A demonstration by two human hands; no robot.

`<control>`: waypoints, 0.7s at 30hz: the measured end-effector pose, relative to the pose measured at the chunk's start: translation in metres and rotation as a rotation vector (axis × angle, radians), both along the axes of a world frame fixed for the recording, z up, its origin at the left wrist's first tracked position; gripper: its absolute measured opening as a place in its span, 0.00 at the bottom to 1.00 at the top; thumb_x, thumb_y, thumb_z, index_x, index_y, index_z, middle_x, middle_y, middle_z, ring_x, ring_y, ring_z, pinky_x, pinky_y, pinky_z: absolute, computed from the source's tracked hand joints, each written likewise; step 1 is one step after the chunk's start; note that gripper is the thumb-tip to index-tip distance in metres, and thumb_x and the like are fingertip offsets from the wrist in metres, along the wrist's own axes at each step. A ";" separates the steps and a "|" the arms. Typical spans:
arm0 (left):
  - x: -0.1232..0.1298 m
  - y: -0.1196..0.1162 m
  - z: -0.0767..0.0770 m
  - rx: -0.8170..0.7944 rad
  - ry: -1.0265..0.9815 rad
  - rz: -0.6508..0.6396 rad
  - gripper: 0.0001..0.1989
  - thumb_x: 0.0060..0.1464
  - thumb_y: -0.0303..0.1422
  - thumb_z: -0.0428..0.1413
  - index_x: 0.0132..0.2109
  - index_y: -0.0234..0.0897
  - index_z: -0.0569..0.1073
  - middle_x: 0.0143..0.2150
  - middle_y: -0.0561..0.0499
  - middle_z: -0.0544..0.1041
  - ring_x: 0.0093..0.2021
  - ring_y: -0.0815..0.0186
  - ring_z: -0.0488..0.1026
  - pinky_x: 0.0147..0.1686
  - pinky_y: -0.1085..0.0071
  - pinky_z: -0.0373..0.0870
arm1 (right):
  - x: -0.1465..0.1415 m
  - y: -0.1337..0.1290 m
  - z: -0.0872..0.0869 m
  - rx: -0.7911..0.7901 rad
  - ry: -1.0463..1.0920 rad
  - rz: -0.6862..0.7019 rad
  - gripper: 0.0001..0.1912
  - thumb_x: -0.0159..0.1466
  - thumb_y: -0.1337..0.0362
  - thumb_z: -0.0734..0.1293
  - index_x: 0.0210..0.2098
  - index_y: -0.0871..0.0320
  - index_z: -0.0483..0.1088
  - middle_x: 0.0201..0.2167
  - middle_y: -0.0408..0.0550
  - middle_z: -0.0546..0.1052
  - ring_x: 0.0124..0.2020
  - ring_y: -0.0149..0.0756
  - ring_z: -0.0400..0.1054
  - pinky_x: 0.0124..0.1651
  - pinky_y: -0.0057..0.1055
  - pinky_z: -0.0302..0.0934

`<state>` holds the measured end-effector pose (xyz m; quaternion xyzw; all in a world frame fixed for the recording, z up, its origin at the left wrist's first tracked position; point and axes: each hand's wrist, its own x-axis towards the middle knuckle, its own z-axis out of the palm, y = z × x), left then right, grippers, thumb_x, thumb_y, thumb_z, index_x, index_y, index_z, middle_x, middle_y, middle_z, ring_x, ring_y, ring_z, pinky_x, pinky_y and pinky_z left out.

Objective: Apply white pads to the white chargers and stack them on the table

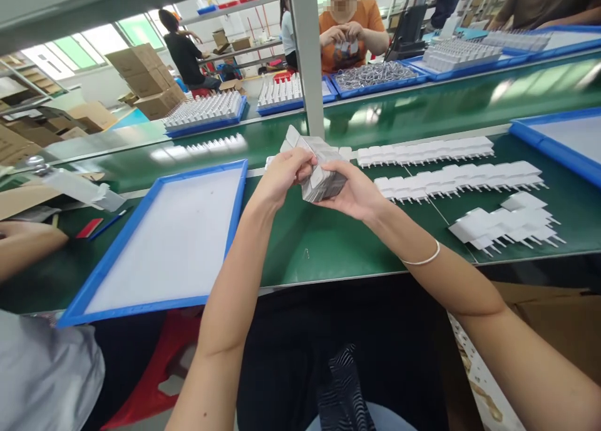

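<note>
A stack of thin white-grey pieces [323, 175] is held up over the green bench between both hands. My left hand [292, 171] pinches the upper left part of the stack, fingers closed. My right hand [350, 190] wraps round its right side and underside, thumb on top. Right of the hands, white pieces lie in overlapping rows: a back row [427, 150], a middle row [460, 179] and a shorter front group [507, 221], with thin prongs pointing toward me. A tiny item [307, 254] lies on the bench below the hands.
A blue-rimmed white tray [171, 240] is at left, another [558, 140] at right. A metal post [307, 61] stands behind the hands. Across the bench, a person in orange [350, 33] sits behind a tray of metal parts [375, 77]. A co-worker's arm [30, 243] reaches in from the left.
</note>
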<state>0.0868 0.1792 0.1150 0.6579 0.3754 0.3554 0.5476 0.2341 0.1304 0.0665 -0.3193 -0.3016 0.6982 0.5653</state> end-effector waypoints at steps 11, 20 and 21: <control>-0.011 -0.025 -0.029 0.022 0.052 0.241 0.16 0.58 0.23 0.52 0.22 0.35 0.62 0.20 0.57 0.58 0.22 0.75 0.54 0.25 0.74 0.49 | -0.032 -0.010 -0.023 -0.154 0.100 0.118 0.13 0.64 0.54 0.70 0.43 0.54 0.73 0.40 0.48 0.79 0.49 0.44 0.74 0.54 0.47 0.74; -0.017 -0.022 -0.064 -0.093 -0.049 0.234 0.14 0.57 0.26 0.52 0.23 0.35 0.65 0.19 0.58 0.57 0.22 0.75 0.52 0.24 0.75 0.51 | -0.030 0.003 -0.040 -0.261 -0.038 0.102 0.07 0.55 0.69 0.69 0.35 0.56 0.72 0.31 0.44 0.77 0.40 0.38 0.74 0.49 0.45 0.75; -0.019 -0.022 -0.067 -0.109 -0.068 0.228 0.14 0.57 0.26 0.52 0.23 0.35 0.64 0.19 0.58 0.54 0.21 0.75 0.51 0.24 0.75 0.51 | -0.030 0.004 -0.042 -0.272 -0.044 0.096 0.08 0.55 0.69 0.68 0.35 0.56 0.72 0.31 0.44 0.77 0.40 0.39 0.74 0.49 0.45 0.75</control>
